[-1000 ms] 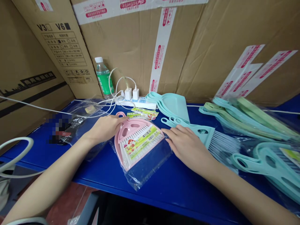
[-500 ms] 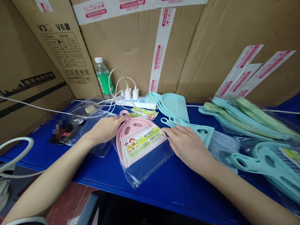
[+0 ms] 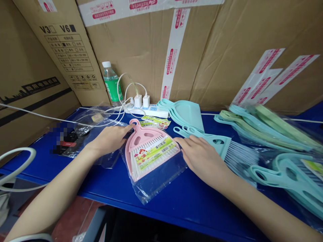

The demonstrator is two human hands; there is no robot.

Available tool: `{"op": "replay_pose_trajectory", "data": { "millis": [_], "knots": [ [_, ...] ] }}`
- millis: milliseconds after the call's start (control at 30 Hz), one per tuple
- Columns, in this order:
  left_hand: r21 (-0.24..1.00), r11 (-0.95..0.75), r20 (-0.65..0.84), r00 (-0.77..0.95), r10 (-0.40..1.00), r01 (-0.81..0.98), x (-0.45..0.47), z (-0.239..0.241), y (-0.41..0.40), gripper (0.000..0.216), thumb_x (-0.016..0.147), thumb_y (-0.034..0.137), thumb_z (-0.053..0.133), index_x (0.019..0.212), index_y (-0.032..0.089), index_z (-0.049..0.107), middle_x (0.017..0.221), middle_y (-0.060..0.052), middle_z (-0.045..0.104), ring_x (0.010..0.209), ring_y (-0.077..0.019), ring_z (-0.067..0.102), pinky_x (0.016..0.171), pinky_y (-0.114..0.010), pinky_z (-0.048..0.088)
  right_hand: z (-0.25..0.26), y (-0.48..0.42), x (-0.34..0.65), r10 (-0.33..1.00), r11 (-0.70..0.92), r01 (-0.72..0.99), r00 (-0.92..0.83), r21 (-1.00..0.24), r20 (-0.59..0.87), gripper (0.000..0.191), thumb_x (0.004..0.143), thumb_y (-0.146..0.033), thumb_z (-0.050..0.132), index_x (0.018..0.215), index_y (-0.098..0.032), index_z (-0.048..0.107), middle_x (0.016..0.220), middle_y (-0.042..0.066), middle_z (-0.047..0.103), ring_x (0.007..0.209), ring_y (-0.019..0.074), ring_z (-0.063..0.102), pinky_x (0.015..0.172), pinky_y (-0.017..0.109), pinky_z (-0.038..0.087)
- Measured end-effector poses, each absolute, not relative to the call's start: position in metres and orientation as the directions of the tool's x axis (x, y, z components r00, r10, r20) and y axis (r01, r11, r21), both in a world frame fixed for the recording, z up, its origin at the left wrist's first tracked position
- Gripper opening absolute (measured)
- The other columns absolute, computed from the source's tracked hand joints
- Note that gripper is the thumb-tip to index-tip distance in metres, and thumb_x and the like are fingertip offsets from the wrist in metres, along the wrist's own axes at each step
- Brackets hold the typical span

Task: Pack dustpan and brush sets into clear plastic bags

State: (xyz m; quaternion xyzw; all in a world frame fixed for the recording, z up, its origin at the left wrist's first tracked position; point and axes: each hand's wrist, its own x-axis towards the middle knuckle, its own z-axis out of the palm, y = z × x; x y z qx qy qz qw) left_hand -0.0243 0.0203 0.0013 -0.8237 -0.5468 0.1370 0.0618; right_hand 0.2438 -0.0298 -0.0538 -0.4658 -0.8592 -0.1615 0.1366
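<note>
On the table (image 3: 181,198), brushes (image 3: 236,154) lie right of the dustpan set (image 3: 151,153), power strip (image 3: 160,113) behind.

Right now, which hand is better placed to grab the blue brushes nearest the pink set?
The right hand, I'd judge: it's at a corner of the pink set, right beside the blue brushes. The left hand is farther off, by the handle.
</note>
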Motion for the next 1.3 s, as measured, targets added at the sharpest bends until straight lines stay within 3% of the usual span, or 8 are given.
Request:
{"op": "replay_pose_trajectory", "data": {
  "millis": [333,633,833,1000,1167,1300],
  "knots": [
    [-0.307,-0.379,-0.12,0.36,0.925,0.873,-0.022,0.003,0.02,0.06,0.092,0.015,0.04,0.151,0.019,0.029,0.114,-0.012,0.072,0.098,-0.0279,0.07,0.078,-0.038,0.054,-0.047,-0.036,0.239,0.805,0.501,0.86,-0.503,0.096,0.314,0.033,0.078,-0.004,0.04,0.1,-0.015,0.062,0.073,0.006,0.063,0.074,0.0233,0.054,0.068,0.033,0.037],
    [-0.252,-0.453,-0.072,0.45,0.89,0.855,-0.02,0.001,0.019,0.048,0.095,0.021,0.036,0.143,0.019,0.044,0.103,-0.012,0.073,0.09,-0.0254,0.07,0.076,-0.036,0.054,-0.036,-0.044,0.232,0.879,0.463,0.886,-0.459,-0.007,0.128,0.045,0.073,-0.005,0.045,0.115,-0.011,0.059,0.072,0.006,0.061,0.068,0.0217,0.054,0.068,0.033,0.039],
    [-0.211,-0.516,-0.049,0.518,0.854,0.83,-0.022,0.0,0.02,0.048,0.095,0.023,0.034,0.141,0.02,0.046,0.097,-0.01,0.071,0.086,-0.0228,0.069,0.074,-0.034,0.054,-0.04,-0.046,0.236,0.861,0.495,0.867,-0.482,-0.053,0.166,0.055,0.074,-0.005,0.04,0.126,-0.011,0.054,0.074,0.007,0.065,0.068,0.0213,0.056,0.067,0.033,0.043],
    [-0.166,-0.564,-0.041,0.566,0.823,0.809,-0.024,-0.002,0.022,0.046,0.095,0.025,0.033,0.137,0.018,0.05,0.108,-0.011,0.071,0.093,-0.0238,0.069,0.078,-0.035,0.055,-0.04,-0.047,0.241,0.819,0.566,0.819,-0.543,-0.099,0.185,0.061,0.075,-0.004,0.039,0.135,-0.009,0.05,0.093,0.013,0.071,0.082,0.0244,0.063,0.074,0.039,0.048],
    [-0.155,-0.597,-0.021,0.602,0.798,0.787,-0.025,-0.005,0.022,0.047,0.095,0.025,0.032,0.139,0.019,0.047,0.109,-0.011,0.071,0.093,-0.0227,0.069,0.078,-0.035,0.055,-0.041,-0.046,0.245,0.79,0.604,0.792,-0.579,-0.093,0.202,0.07,0.074,-0.001,0.037,0.144,-0.012,0.041,0.096,0.011,0.072,0.082,0.0234,0.065,0.074,0.039,0.05],
    [-0.159,-0.606,-0.015,0.612,0.791,0.779,-0.025,-0.004,0.022,0.046,0.097,0.026,0.032,0.141,0.02,0.046,0.108,-0.01,0.071,0.091,-0.0222,0.069,0.075,-0.034,0.055,-0.042,-0.046,0.246,0.792,0.601,0.796,-0.581,-0.07,0.19,0.064,0.08,-0.003,0.037,0.143,-0.011,0.042,0.092,0.011,0.072,0.079,0.0228,0.065,0.071,0.037,0.049]
  ]
}}
